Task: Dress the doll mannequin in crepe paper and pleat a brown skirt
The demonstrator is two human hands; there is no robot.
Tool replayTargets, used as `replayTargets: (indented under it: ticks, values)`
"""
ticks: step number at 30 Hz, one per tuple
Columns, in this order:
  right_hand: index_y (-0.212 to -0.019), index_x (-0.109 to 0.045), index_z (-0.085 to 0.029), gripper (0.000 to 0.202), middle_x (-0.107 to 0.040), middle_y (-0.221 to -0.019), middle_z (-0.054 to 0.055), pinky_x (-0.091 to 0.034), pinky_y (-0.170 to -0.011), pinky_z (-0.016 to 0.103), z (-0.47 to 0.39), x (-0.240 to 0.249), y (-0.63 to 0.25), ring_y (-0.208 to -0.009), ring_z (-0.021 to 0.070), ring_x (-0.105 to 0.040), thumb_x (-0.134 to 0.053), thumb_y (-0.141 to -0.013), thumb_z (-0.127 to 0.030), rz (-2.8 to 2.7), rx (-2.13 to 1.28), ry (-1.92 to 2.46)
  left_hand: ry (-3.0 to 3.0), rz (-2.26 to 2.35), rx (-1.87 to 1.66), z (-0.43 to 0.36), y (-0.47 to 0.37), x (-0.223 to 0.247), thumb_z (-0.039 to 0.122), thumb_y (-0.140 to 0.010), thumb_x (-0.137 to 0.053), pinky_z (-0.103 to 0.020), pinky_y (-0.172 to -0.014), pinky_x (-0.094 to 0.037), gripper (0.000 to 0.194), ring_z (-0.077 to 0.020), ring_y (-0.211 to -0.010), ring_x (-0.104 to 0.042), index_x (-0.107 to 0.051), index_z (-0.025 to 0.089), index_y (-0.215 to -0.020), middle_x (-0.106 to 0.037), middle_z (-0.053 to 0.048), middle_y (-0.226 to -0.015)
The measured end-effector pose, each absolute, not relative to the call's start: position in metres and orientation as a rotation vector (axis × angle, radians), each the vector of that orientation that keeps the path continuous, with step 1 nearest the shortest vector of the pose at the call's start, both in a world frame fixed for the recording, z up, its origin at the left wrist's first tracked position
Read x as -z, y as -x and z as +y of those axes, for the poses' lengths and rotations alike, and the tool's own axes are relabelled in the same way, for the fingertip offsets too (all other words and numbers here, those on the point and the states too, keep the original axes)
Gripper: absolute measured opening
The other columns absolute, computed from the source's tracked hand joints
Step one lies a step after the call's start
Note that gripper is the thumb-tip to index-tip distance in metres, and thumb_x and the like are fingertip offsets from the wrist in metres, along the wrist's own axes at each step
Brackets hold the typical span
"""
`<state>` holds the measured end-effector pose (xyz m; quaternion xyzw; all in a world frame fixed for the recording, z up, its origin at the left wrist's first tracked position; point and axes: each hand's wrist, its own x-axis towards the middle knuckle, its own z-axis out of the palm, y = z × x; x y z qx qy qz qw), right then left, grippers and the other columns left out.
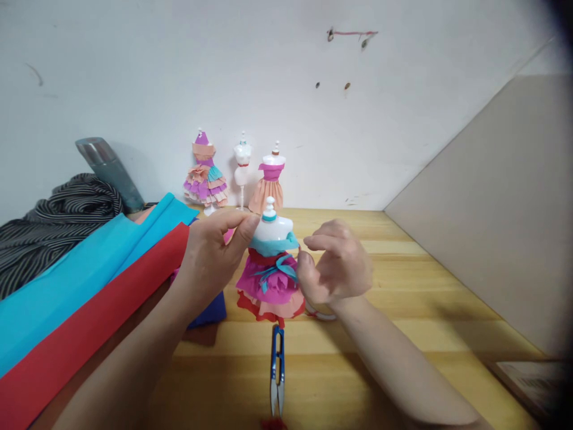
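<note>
Overall reading: no words, brands, numbers or signs legible.
Flat dark-edged item (532, 388), lower right: faint darker marks on pale face, possibly lettering; blurred, shadowed, unreadable.
Tilted bottle (111, 174), left: no brand legible on cap or body.
Thread snips (273, 376): nothing readable on blue handles or blades.
White wall (286, 89): small dark marks just above tabletop (322, 370); too small to tell whether writing.

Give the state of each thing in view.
left hand, thumb and forefinger close together
right hand, thumb and forefinger apart
front mannequin, upright, dressed
snips, lying flat
left rear mannequin, upright, dressed
middle rear mannequin, upright, mostly bare
right rear mannequin, upright, dressed
striped cloth, bunched
red fabric, spread out
bright-blue fabric, partly folded
grey bottle, capped
</note>
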<state>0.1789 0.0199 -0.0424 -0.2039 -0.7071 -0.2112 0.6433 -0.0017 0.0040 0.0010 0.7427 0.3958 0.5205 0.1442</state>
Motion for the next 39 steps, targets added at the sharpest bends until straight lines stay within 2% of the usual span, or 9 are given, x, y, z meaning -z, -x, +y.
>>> replayTargets:
  ticks: [5,13,26,34,39]
  values:
    - [-0.094,-0.055,-0.020,0.026,-0.052,-0.066,-0.001,-0.039,-0.048,0.029,0.023,0.043,-0.177,-0.056,0.0157,-0.051,-0.057,-0.070,-0.010,-1.688,0.420,0.549,-2.128,1.130,-1.483,0.005,0.003,-0.001,0.029,-0.090,-0.053,-0.025,-0.060,-0.045,0.030,-0.0135,-0.061,-0.055,-0.062,0.017,-0.064,-0.063,0.001,-0.065]
    - [-0.078,-0.054,-0.021,0.020,-0.049,-0.059,-0.004,-0.035,-0.047,0.026,0.021,0.040,-0.176,-0.051,0.0117,-0.045,-0.054,-0.072,-0.002,-1.617,0.461,0.619,-2.162,1.095,-1.454,0.006,0.004,0.000,0.029,-0.090,-0.053,-0.025,-0.060,-0.045,0.030,-0.0132,-0.062,-0.054,-0.064,0.016,-0.065,-0.060,0.000,-0.064]
    - [-0.083,-0.056,-0.023,0.024,-0.050,-0.060,-0.003,-0.035,-0.048,0.028,0.018,0.044,-0.176,-0.051,0.0128,-0.045,-0.055,-0.069,-0.003,-1.587,0.446,0.557,-2.139,1.084,-1.439,0.007,0.004,-0.002,0.030,-0.089,-0.052,-0.025,-0.059,-0.046,0.031,-0.0135,-0.060,-0.054,-0.062,0.017,-0.064,-0.061,0.000,-0.062]
    - [-0.093,-0.061,-0.020,0.022,-0.052,-0.064,-0.001,-0.038,-0.051,0.029,0.013,0.039,-0.179,-0.053,0.0134,-0.047,-0.053,-0.074,-0.012,-1.656,0.105,0.399,-2.148,1.055,-1.448,0.008,0.005,-0.001,0.029,-0.089,-0.053,-0.024,-0.059,-0.045,0.030,-0.0128,-0.060,-0.054,-0.063,0.016,-0.065,-0.061,0.000,-0.063]
    - [-0.087,-0.061,-0.020,0.013,-0.047,-0.060,-0.004,-0.038,-0.051,0.028,0.011,0.031,-0.183,-0.053,0.0121,-0.045,-0.058,-0.078,-0.011,-1.731,-0.086,0.474,-2.153,1.064,-1.425,0.008,0.006,0.000,0.030,-0.090,-0.052,-0.025,-0.058,-0.045,0.031,-0.0131,-0.060,-0.053,-0.063,0.016,-0.064,-0.059,0.000,-0.062]
